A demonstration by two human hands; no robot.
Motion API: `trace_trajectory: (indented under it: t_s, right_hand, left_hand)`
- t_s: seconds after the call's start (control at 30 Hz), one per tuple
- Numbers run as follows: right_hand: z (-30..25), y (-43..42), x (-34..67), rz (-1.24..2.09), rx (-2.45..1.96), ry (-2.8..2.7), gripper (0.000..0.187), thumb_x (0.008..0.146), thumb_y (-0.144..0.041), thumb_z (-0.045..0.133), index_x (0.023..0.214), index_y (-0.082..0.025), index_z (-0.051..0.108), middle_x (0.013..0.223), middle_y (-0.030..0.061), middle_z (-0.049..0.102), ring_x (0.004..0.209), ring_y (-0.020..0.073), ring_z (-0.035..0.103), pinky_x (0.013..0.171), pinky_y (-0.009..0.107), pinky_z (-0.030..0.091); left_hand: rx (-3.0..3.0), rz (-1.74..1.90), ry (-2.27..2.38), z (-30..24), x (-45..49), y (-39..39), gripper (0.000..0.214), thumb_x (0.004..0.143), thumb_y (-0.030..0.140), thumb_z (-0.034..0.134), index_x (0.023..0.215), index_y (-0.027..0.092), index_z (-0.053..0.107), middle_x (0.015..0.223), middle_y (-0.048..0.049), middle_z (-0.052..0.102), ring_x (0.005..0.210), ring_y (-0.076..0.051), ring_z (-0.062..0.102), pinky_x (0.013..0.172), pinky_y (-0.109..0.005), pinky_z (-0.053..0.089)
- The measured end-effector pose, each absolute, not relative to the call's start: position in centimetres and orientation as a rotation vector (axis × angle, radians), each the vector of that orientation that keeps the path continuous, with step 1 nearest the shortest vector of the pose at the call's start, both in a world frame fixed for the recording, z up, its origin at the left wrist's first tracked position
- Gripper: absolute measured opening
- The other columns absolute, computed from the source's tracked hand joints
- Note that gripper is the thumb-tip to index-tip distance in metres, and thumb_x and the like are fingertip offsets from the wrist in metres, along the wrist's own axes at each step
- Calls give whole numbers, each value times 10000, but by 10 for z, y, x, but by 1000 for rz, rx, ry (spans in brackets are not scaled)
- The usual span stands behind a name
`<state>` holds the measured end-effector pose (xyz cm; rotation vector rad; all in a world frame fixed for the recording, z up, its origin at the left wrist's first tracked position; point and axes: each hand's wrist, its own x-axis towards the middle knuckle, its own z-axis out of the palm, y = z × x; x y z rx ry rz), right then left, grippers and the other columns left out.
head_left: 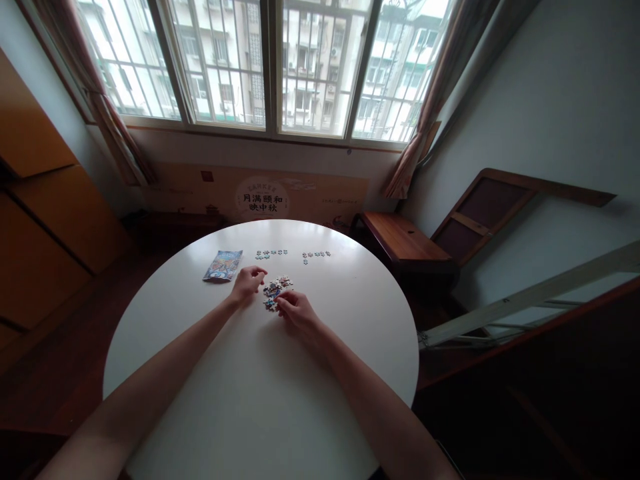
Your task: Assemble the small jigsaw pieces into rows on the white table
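A small heap of loose jigsaw puzzle pieces lies on the white round table. At the heap's near right edge is my right hand, its thumb and fingertips pinched together on a jigsaw puzzle piece. Just left of the heap, my left hand hovers close to the tabletop with curled fingers; whether anything is between them is too small to tell. Beyond the hands, one group of jigsaw pieces is laid out in two short rows. Farther right sits another group of pieces, mostly in one row.
A colourful printed packet lies on the table left of my left hand. Past the table's right edge stands a wooden bench. Barred windows and a printed banner are on the far wall.
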<state>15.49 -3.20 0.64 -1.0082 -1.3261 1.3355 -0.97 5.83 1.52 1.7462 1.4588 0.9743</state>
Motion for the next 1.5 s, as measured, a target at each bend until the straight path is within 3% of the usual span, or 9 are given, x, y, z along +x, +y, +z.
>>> trace_trajectory:
  t_s: [0.1,0.27,0.33,0.43,0.63,1.1,1.37,1.5]
  right_hand:
    - [8,-31,157,1369,-981,-1283,287,680,-424,657,749,-150,612,558,-17,581,453,87,502,413,196,359]
    - [11,-28,162,1364,-935,-1109,308,690,-448,638,774,-152,625,561,-17,571,415,74,453,389,199,325]
    - [12,-27,166,1256,-981,-1125,293,717,-440,602,772,-153,625,549,-20,562,406,74,431,394,202,321]
    - [13,-26,172,983,-1124,-1279,262,765,-400,547,773,-153,632,584,0,584,490,107,503,467,218,378]
    - [11,-28,184,543,-1562,-1615,166,800,-260,524,856,-184,661,740,23,659,627,130,569,619,234,412]
    - [17,-42,176,270,-1733,-1999,327,853,-384,532,1167,-299,573,900,9,632,750,151,589,677,233,367]
    - [18,-43,176,235,-1767,-2059,370,873,-406,503,1225,-298,536,923,20,629,794,162,584,713,241,365]
    - [19,-43,176,237,-1747,-2079,303,873,-395,507,1154,-311,585,908,17,625,789,161,581,707,244,357]
  left_hand:
    - [1665,1053,1376,12,-13,42,265,718,271,508,848,99,662,535,17,549,365,-70,435,365,-187,365]
    - [1686,1134,1266,7,-17,21,296,739,309,520,877,91,664,530,20,530,409,-75,450,394,-179,356]
    - [1721,1157,1273,4,-19,16,313,765,317,506,912,89,662,530,21,524,414,-75,440,400,-176,343]
    - [1878,1127,1293,3,-21,12,300,797,299,484,926,103,670,530,21,527,440,-79,445,430,-174,338]
    - [2314,903,1252,8,-23,7,254,815,245,496,950,151,689,637,-5,633,536,-95,518,537,-182,367]
    - [2455,818,1247,7,-21,4,235,834,251,499,963,199,689,674,-2,659,572,-112,571,564,-190,371]
    - [2465,799,1241,8,-20,4,230,834,262,505,957,205,691,690,-1,668,582,-113,579,563,-191,370]
    - [2457,808,1234,8,-20,4,235,833,262,504,955,203,696,690,-6,669,586,-116,579,565,-192,371]
